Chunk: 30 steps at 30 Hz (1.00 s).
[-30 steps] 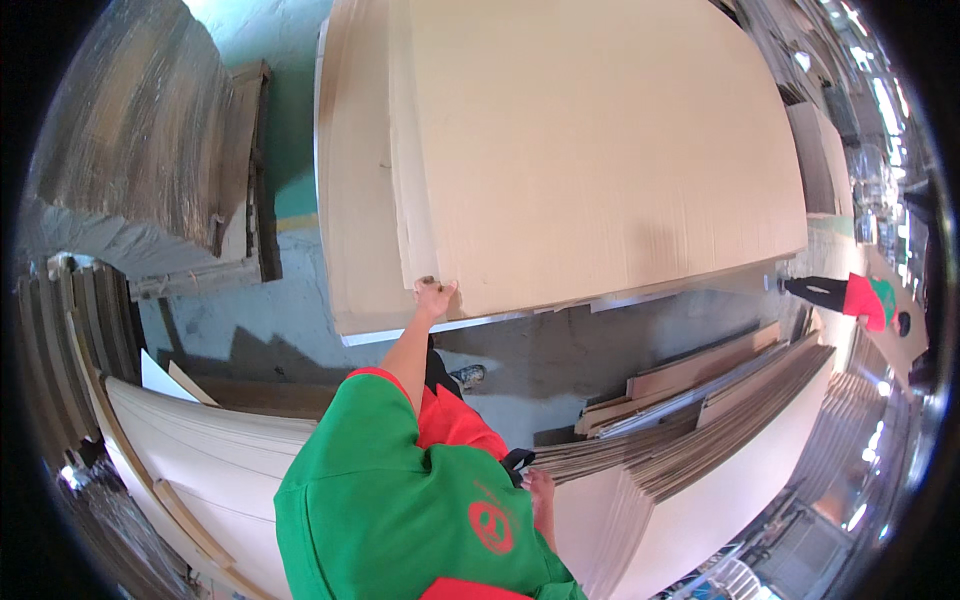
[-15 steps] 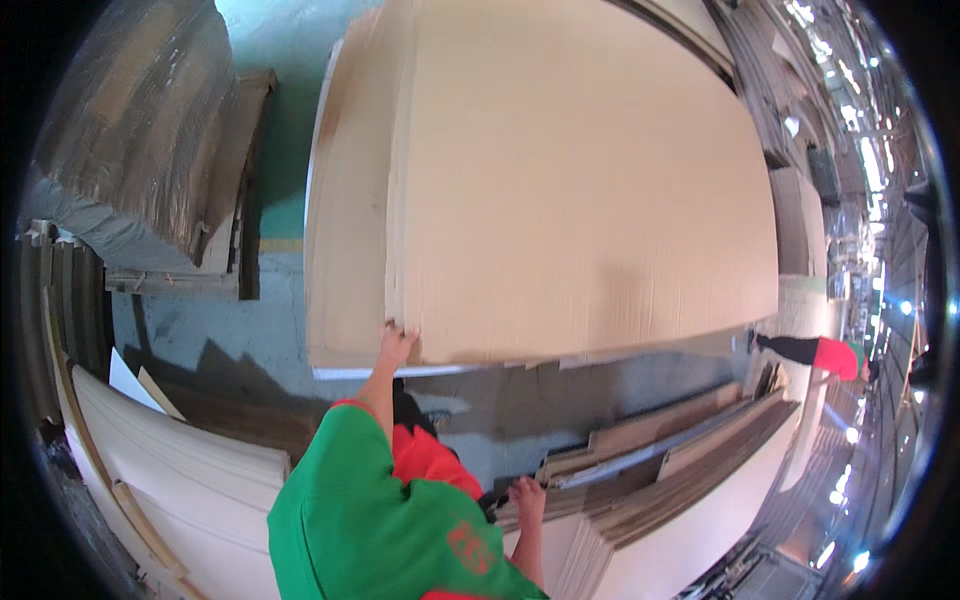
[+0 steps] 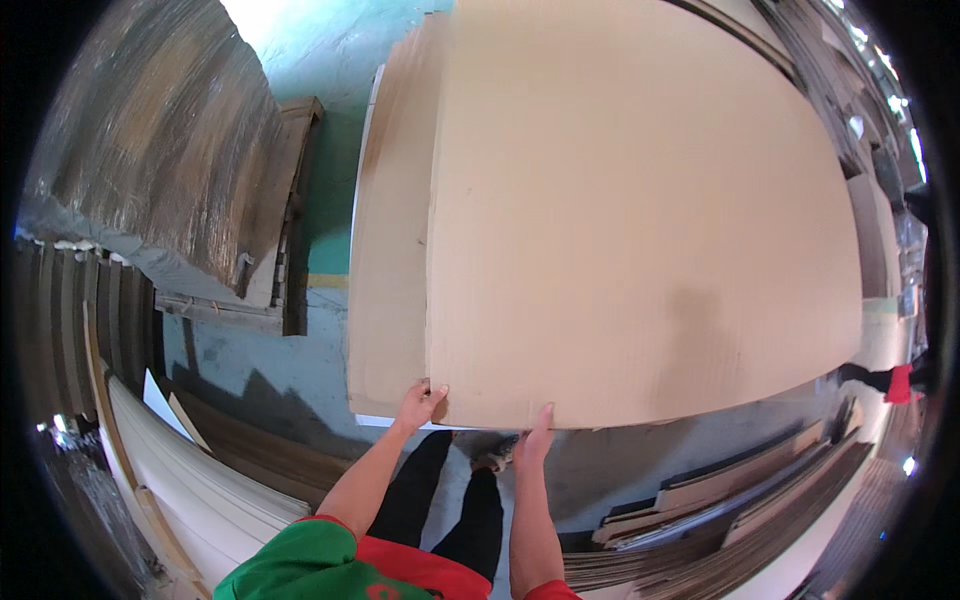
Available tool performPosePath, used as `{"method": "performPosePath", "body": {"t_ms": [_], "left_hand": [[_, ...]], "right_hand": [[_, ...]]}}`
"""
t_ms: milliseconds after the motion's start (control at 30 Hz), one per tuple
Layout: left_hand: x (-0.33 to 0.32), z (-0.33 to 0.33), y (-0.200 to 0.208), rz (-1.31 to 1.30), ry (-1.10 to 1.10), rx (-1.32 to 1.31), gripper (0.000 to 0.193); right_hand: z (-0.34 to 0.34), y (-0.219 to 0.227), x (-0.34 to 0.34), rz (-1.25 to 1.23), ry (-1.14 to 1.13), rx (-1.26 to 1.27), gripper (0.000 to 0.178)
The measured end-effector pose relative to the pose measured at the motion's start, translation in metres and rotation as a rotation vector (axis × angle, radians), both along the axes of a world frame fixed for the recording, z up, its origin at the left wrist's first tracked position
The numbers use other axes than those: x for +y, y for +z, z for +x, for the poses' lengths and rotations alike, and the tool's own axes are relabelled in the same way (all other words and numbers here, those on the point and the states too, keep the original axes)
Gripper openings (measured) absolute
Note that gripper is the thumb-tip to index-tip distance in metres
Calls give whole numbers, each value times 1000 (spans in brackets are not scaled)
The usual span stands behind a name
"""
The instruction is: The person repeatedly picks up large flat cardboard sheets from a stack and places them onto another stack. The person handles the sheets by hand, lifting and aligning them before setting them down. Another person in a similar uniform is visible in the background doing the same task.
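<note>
A large brown cardboard sheet (image 3: 640, 220) lies on top of other cardboard (image 3: 390, 280), whose left strip shows beside it. My left hand (image 3: 421, 405) grips the sheet's near left corner. A short way to the right, my right hand (image 3: 535, 437) holds the near edge, its thumb on top and its fingers hidden underneath. A thin white edge (image 3: 385, 421) shows below the cardboard at the near left.
At the far left a film-wrapped load (image 3: 160, 130) stands on a wooden pallet (image 3: 290, 230). White boards (image 3: 190, 440) stand behind me on the left, with several stacked brown panels (image 3: 720, 500) at the lower right. Another person's red garment (image 3: 902, 384) shows at the right edge.
My right hand has come up from beside my body to the sheet's near edge. My left hand keeps its hold at the corner. The view has shifted, so the sheet appears further right.
</note>
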<state>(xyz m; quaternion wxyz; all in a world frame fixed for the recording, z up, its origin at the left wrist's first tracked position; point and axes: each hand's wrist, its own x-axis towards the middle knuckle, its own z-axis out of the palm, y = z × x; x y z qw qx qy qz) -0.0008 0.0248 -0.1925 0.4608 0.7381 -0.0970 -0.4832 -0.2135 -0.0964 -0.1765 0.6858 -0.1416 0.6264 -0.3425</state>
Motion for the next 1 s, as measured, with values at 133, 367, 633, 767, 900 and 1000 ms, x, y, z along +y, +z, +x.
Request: {"method": "performPosePath", "body": {"t_ms": [133,367,633,767,900,1000], "left_hand": [[0,-7,6,-12,17,166,33],[14,-25,5,5,-58,21,34],[-6,3,26,22,25,181,37],[-7,21,53,-23,39,145,37],[-6,33,56,85,6,113,41],[-17,39,35,119,-62,36,44]], "right_hand": [[22,-6,-5,-135,-244,-133,63],[16,14,-7,39,-370,-34,69],[56,43,-24,-37,-360,-46,62],[60,60,-23,-24,-328,-118,53],[53,58,-9,-78,-179,-52,48],[54,38,-6,6,-87,15,51]]}}
